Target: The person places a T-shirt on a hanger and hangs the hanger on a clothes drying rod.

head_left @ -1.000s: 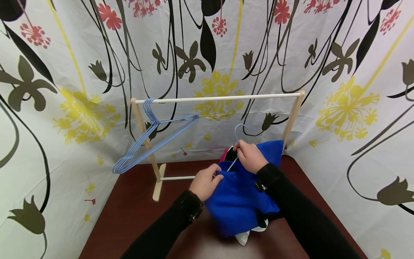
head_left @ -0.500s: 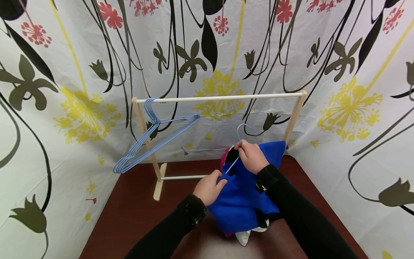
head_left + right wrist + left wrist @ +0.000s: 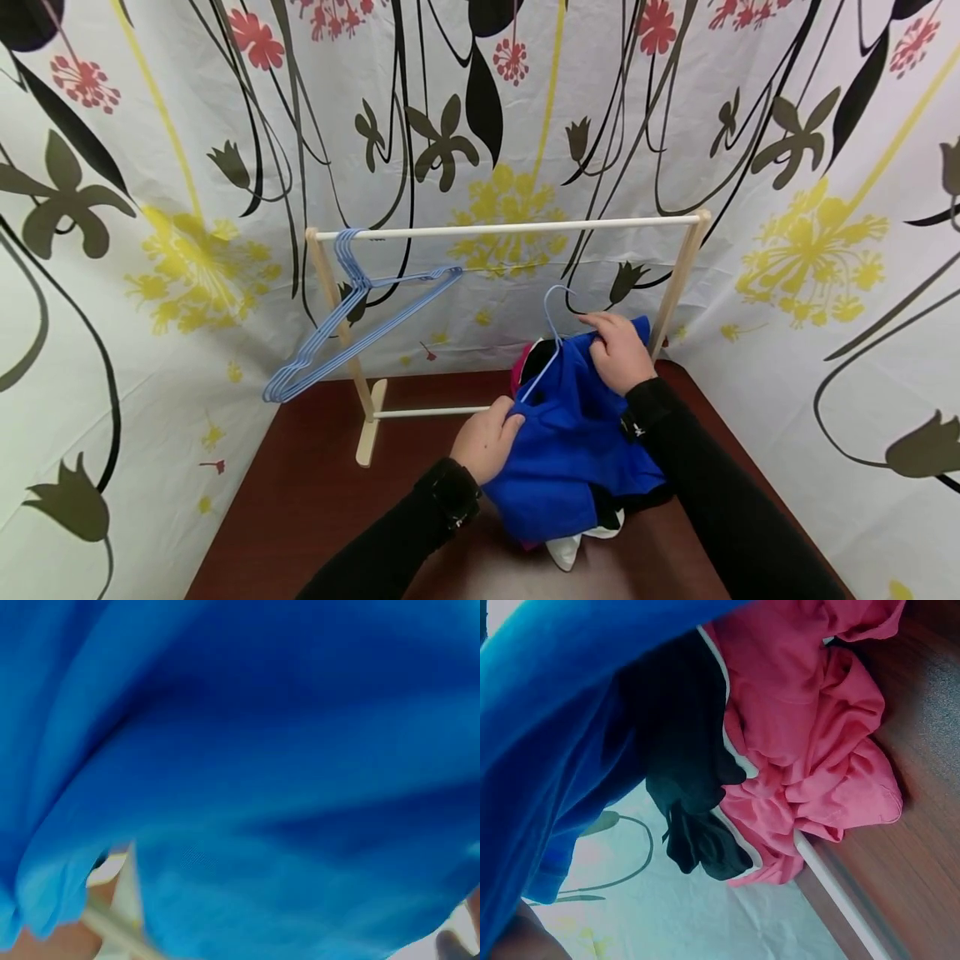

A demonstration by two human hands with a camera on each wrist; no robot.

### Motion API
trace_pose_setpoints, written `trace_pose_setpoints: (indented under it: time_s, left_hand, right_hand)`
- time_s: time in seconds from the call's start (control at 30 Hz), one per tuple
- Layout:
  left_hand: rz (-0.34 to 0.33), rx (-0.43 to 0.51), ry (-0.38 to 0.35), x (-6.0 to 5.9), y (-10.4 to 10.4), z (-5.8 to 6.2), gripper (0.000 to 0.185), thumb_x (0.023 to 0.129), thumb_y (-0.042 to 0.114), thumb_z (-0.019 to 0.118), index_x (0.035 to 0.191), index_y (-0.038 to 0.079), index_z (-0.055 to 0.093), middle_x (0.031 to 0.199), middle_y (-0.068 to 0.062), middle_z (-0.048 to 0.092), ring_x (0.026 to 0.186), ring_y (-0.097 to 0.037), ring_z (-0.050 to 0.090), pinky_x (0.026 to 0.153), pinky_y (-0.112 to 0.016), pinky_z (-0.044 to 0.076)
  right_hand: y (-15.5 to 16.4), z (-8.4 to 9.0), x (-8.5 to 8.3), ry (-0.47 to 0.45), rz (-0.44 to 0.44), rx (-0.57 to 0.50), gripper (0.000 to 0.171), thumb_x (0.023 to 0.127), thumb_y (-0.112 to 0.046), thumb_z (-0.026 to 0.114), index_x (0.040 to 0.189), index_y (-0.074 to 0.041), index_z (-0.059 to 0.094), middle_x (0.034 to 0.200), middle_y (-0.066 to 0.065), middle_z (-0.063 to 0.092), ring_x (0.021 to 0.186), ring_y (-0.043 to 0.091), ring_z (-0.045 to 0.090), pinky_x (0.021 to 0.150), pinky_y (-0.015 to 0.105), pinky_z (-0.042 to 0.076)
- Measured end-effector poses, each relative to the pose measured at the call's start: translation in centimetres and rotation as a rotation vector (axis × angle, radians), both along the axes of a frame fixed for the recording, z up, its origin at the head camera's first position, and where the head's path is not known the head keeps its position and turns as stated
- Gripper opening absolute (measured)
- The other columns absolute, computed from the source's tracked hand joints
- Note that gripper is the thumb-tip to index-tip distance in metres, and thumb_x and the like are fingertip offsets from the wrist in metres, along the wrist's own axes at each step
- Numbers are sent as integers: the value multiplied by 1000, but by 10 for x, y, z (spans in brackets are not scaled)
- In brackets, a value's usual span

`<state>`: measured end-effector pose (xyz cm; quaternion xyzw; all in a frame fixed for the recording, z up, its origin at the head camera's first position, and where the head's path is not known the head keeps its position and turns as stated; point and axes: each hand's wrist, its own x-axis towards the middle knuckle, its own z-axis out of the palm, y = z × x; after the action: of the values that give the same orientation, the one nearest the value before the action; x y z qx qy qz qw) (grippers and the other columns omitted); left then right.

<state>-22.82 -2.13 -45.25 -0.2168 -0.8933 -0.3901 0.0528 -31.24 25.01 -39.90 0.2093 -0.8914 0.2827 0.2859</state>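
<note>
A blue shirt [image 3: 551, 467] is held up at the rack's right side, with a light-blue wire hanger [image 3: 552, 321] partly inside its neck opening. The hanger's hook stands bare above the cloth. My left hand [image 3: 483, 442] pinches the shirt's neckline around the hanger's left arm. My right hand [image 3: 621, 354] lies against the shirt near its right shoulder, index finger extended and apart from the hook. In the right wrist view, blue cloth [image 3: 300, 750] fills most of the picture and hides much of that hand.
Several blue hangers [image 3: 322, 333] hang at the left of the wooden rack's top rail [image 3: 517, 227]. Pink clothing [image 3: 810, 750] and a black garment with white edging [image 3: 682, 720] lie behind the shirt on the dark red table [image 3: 300, 500]. A flowered curtain [image 3: 225, 125] surrounds the table.
My right hand has let go of the hanger's neck and moved right onto the shirt's shoulder. The left hand has shifted slightly right and down, still pinching the neckline.
</note>
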Motion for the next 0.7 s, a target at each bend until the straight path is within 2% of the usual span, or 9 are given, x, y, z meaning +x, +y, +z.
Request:
trace_pose_setpoints:
  time_s: [0.07, 0.2, 0.33, 0.5, 0.7]
  left_hand:
    - [0, 4, -6, 0, 0, 0, 21, 108, 38, 47, 107, 19, 55, 72, 5, 51, 64, -13, 52, 59, -29, 44]
    - [-1, 20, -13, 0, 0, -1, 21, 108, 38, 47, 105, 19, 55, 71, 4, 49, 63, -12, 51, 58, -29, 43]
    - [-1, 31, -3, 1, -3, -1, 20, 108, 37, 47, 104, 19, 54, 72, 4, 49, 64, -12, 51, 59, -29, 43]
    - [-14, 28, 14, 3, -7, 0, 19, 108, 36, 48, 105, 19, 56, 75, 5, 53, 68, -13, 53, 61, -30, 45]
    - [-24, 25, -19, 5, -11, -2, 21, 108, 38, 48, 110, 21, 58, 91, 7, 63, 78, -10, 58, 71, -30, 51]
  right_hand:
    - [9, -4, -5, 35, -44, 33, 31, 96, 2, 53, 119, -3, 73, 127, 21, 63, 129, 42, 47, 112, 52, 29]
    - [23, -9, -9, 32, -82, 43, 23, 98, -2, 59, 111, -5, 76, 123, 21, 66, 132, 43, 45, 115, 52, 25]
    - [30, -9, -12, 36, -132, -3, 24, 99, -2, 56, 111, -4, 76, 120, 19, 69, 128, 41, 49, 114, 51, 27]
    - [43, -9, -15, 49, -245, -44, 25, 99, -1, 53, 108, -3, 76, 115, 21, 69, 117, 43, 54, 107, 53, 33]
    - [59, -8, -15, 48, -342, -28, 26, 97, -2, 51, 105, -3, 75, 111, 22, 70, 109, 46, 57, 101, 56, 36]
